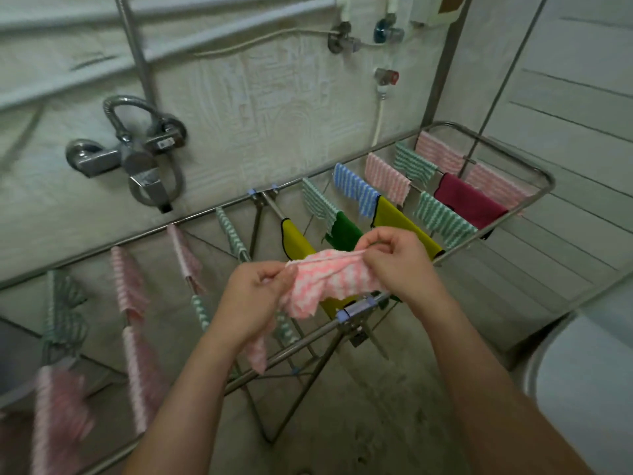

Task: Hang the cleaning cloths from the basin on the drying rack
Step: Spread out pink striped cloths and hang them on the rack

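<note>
Cloth [329,281], pink-striped, stretched between both hands over rack [356,310] near rail. Left hand [255,293] pinching left edge; right hand [397,265] pinching top right corner, fingers curled. Hung cloths [354,190] across rungs.

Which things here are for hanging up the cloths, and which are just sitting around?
For the job:
- pink striped cloth, pinched in the grip of the left hand and right hand
- drying rack
- cloths already hung on it, like the maroon cloth

Just there:
- shower tap on the wall
- wall valves
</note>
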The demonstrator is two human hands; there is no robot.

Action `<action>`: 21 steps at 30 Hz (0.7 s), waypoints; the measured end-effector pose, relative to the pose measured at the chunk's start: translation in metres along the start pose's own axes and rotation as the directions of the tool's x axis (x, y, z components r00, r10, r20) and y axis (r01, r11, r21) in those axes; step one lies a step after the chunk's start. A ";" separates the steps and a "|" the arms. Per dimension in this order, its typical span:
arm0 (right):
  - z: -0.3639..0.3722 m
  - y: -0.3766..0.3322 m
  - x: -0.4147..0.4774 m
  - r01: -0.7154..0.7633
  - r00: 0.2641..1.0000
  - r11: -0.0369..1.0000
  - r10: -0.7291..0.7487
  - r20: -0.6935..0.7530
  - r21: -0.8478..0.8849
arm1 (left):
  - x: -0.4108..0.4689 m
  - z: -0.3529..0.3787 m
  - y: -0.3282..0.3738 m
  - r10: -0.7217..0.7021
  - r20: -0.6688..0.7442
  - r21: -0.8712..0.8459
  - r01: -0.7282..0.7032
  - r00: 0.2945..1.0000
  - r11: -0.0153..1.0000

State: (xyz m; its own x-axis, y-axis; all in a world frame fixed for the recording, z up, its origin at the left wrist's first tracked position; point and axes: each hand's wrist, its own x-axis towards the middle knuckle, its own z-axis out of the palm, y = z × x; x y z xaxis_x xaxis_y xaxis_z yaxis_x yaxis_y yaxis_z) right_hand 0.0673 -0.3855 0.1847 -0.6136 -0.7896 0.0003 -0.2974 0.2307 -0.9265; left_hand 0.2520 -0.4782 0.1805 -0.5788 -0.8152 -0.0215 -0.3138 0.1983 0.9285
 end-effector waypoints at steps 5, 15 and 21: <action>0.000 -0.003 0.023 0.056 0.998 0.996 -0.057 -0.007 -0.075 | 0.018 -0.013 -0.008 0.018 -0.119 0.211 0.007 0.993 0.977; -0.019 -0.004 0.097 0.068 0.968 0.909 0.041 0.249 -0.411 | 0.078 -0.025 -0.021 -0.067 -0.259 0.007 0.071 0.963 0.997; 0.004 0.009 0.141 -0.277 0.928 0.909 0.169 0.331 0.312 | 0.118 -0.036 -0.037 -0.111 -0.185 -0.064 0.100 0.976 0.993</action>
State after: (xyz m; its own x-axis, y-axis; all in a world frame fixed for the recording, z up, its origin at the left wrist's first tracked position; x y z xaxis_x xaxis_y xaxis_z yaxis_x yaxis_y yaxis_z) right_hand -0.0189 -0.4974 0.1751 -0.3780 -0.8820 -0.2812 0.1276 0.2512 -0.9595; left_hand 0.2226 -0.6019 0.1566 -0.3910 -0.9187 -0.0551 -0.3211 0.0801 0.9436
